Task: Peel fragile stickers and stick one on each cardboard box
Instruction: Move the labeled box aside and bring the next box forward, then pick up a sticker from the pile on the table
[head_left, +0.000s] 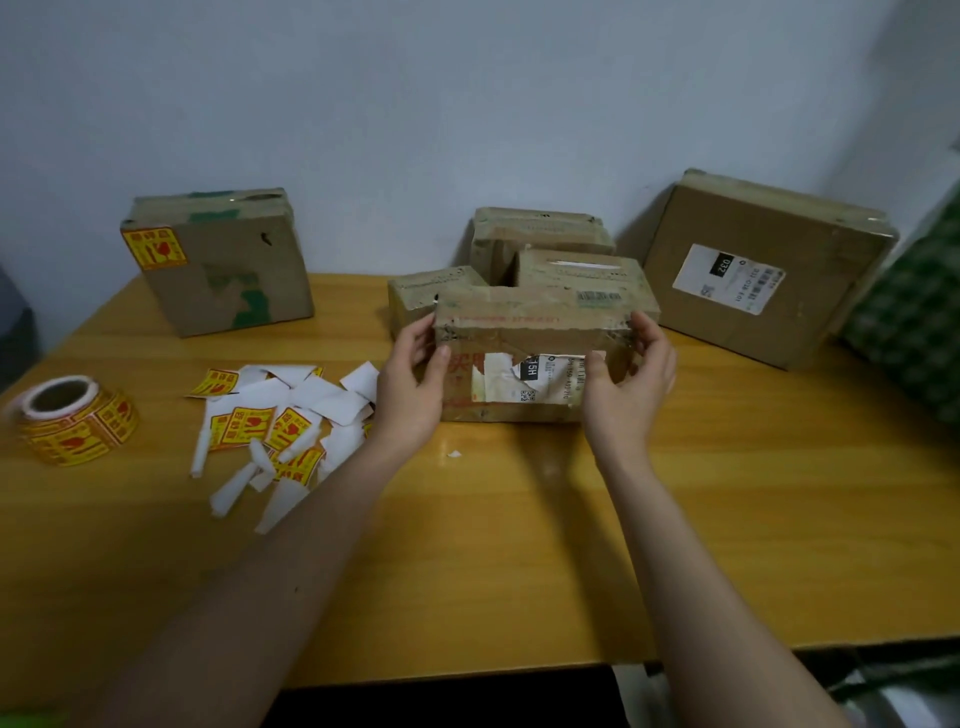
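Observation:
A worn cardboard box with a torn white label stands at the table's middle. My left hand grips its left end and my right hand grips its right end. Behind it sit three more small boxes. A box leaning on the wall at the back left carries a yellow-red fragile sticker. A larger box with a white shipping label leans at the back right. A roll of fragile stickers lies at the left. Loose stickers and white backing strips are scattered beside my left hand.
The wooden table has bare surface in front of the held box down to its near edge. A green patterned object stands at the far right edge. A pale wall runs behind the boxes.

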